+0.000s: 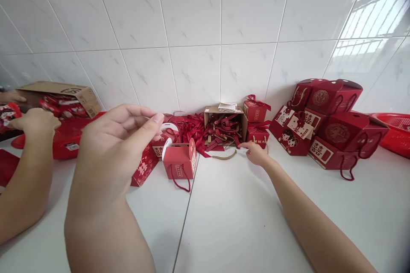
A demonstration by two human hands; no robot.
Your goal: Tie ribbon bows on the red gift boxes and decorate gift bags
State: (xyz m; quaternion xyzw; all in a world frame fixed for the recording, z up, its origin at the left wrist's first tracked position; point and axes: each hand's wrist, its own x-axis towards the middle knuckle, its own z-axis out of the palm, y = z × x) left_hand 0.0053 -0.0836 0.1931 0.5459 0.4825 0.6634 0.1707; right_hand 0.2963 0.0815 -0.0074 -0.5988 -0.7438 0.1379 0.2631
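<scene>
Raised close to the camera, my left hand [118, 149] has its thumb and index finger pressed together; anything between the tips is hidden. Behind it stands a small red gift box [179, 162] with a rope handle. My right hand [255, 153] reaches to the front right corner of a small carton [244, 126] lying with its open side towards me. Its index finger is stretched out; the other fingers are partly hidden. Dark red and gold straps [224, 132] fill the carton. A loose beige strap [224, 157] lies in front, left of my right fingertips.
Red ribbons [194, 130] heap left of the carton. Small red boxes [256, 111] are stacked at its right. Larger red gift boxes [342, 132] pile up further right, beside a red basket [392, 136]. At left, another person's hand [38, 119] works near a larger carton [86, 98].
</scene>
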